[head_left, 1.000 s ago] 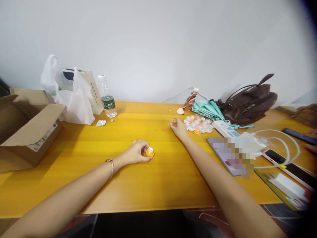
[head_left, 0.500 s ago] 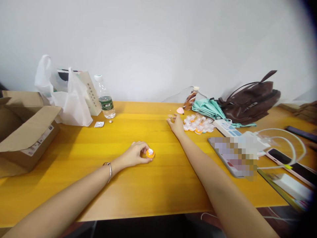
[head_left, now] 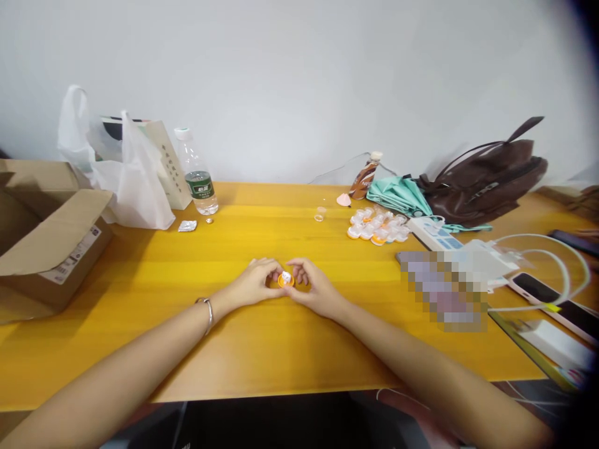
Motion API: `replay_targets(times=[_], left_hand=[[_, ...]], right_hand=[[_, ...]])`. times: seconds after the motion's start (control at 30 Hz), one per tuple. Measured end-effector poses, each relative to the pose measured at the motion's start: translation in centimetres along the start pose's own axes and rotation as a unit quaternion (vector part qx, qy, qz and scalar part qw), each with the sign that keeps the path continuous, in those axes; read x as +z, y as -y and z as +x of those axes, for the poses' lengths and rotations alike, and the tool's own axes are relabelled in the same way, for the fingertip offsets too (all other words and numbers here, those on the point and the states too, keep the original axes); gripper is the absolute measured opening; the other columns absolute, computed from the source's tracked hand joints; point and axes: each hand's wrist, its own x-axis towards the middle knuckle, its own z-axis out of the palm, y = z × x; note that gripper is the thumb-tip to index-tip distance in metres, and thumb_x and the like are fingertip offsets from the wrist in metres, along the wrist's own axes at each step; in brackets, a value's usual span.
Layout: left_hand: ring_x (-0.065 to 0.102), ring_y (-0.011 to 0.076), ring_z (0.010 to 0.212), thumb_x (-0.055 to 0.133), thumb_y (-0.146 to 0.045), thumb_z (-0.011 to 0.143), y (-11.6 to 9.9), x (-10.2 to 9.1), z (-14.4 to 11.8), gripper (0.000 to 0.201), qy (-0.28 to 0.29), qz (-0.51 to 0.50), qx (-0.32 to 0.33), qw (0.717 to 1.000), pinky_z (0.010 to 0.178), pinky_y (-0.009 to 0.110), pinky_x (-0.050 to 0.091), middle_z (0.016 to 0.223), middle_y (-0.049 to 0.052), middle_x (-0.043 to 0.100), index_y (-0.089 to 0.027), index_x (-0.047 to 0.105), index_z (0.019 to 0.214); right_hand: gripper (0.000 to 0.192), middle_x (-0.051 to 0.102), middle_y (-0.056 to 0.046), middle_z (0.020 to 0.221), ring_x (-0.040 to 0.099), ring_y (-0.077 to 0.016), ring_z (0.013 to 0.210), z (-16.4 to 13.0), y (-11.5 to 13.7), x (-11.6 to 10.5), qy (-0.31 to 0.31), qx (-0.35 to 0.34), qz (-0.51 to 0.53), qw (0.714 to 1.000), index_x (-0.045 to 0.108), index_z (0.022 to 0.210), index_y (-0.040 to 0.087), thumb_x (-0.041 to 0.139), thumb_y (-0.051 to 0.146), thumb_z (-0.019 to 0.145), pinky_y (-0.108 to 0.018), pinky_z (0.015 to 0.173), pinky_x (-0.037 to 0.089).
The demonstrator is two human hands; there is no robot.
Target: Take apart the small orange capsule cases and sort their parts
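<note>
Two bare hands meet over one small round orange-rimmed plastic cup (head_left: 285,279) resting on the glossy yellow wooden table (head_left: 290,349). Left hand (head_left: 255,287), silver bangle on its wrist, curls its fingertips against the cup's left side; right hand (head_left: 313,288) pinches the cup's right side, fingers bent in. Both grasp the cup between them. The cup's top shows white; what it contains I cannot tell.

Places relative to the cup:
- Behind and to the right, well apart: a heap of similar small clear and orange cups (head_left: 378,227); a lone tiny clear cup (head_left: 320,214) sits nearer, to the left of the heap.
- Further back right: a tilted brown drink bottle (head_left: 365,176), a folded teal cloth (head_left: 397,196), a dark brown leather bag (head_left: 486,184) against the wall.
- Right: a white power strip (head_left: 433,234) with white cables, phones at the table's edge.
- Behind left: a clear water bottle with green label (head_left: 197,181), a white plastic bag (head_left: 128,181), a crumpled foil scrap (head_left: 188,226).
- Far left: an open brown cardboard box (head_left: 51,231).
</note>
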Motion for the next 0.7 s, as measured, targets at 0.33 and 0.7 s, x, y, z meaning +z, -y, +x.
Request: replay_targets(times=[0.33, 0.7], left_hand=[[0.051, 0.0161, 0.081, 0.058, -0.04, 0.079, -0.7, -0.1, -0.3, 0.024, 0.006, 0.027, 0.023, 0.999, 0.077, 0.029, 0.036, 0.081, 0.002, 0.058, -0.02, 0.063, 0.091], [0.049, 0.0173, 0.085, 0.056, -0.036, 0.08, -1.4, -0.2, -0.5, 0.028, 0.017, 0.069, 0.023, 0.997, 0.079, 0.031, 0.033, 0.085, 0.002, 0.056, -0.022, 0.061, 0.103]], right_hand=[[0.008, 0.053, -0.003, 0.079, 0.051, -0.0131, 0.072, 0.4, 0.6, 0.2, -0.02, -0.031, -0.008, 0.999, 0.058, 0.087, 0.019, 0.052, 0.022, 0.084, -0.027, 0.068, 0.044], [0.019, 0.063, -0.001, 0.083, 0.06, -0.0131, 0.08, 1.0, 1.3, 0.3, -0.094, 0.106, 0.293, 0.946, 0.053, 0.084, 0.021, 0.063, 0.034, 0.075, -0.029, 0.079, 0.047]])
